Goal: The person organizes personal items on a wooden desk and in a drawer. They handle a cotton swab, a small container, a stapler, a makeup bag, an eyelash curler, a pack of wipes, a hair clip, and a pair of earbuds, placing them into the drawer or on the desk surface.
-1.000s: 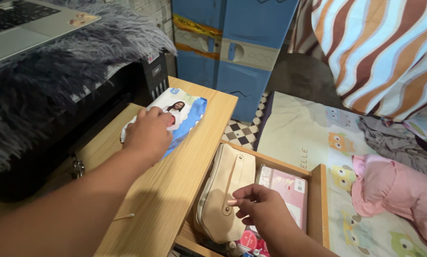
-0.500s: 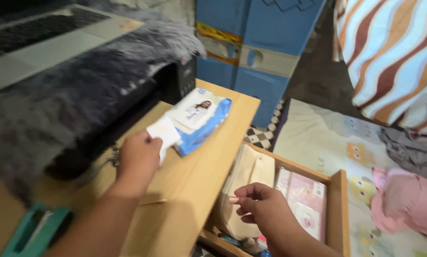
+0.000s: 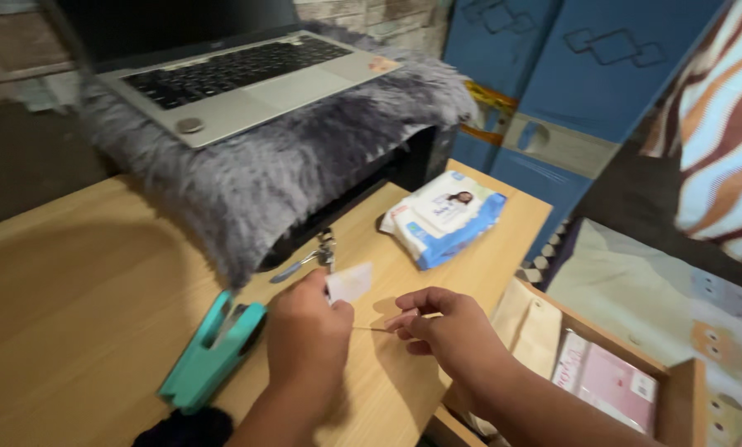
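Since the earlier frame the left hand (image 3: 309, 335) has come off the wipes pack (image 3: 443, 217) and back toward the body, carrying a small white wipe (image 3: 350, 282); the right hand (image 3: 447, 331) has left the open drawer (image 3: 677, 397) and now sits over the desk (image 3: 73, 273), close to the left. The view has also swung left, so more desktop shows.

Desk: light wood, wide, bare at left. On it a dark printer-like box, mostly hidden under a grey shaggy cover (image 3: 280, 157), w/ a silver laptop (image 3: 230, 70) open on top. Blue plastic cabinet (image 3: 569, 74) stands behind the desk's far corner.

Drawer (lower right) stands open: beige pouch (image 3: 532, 327) and pink flat pack (image 3: 607, 385) lie side by side inside.

Wipes pack lies flat near the far desk edge, well apart from both hands. Teal hole punch (image 3: 213, 352) lies just beside the left hand. Small metal keys (image 3: 321, 252) lie at the cover's edge.

Left hand: clenched, pinching the wipe at thumb and forefinger; the wipe stands up above the knuckles. Right hand: fingertips pinched on a thin stick, approx. a cotton bud (image 3: 379, 328), which points toward the left hand.
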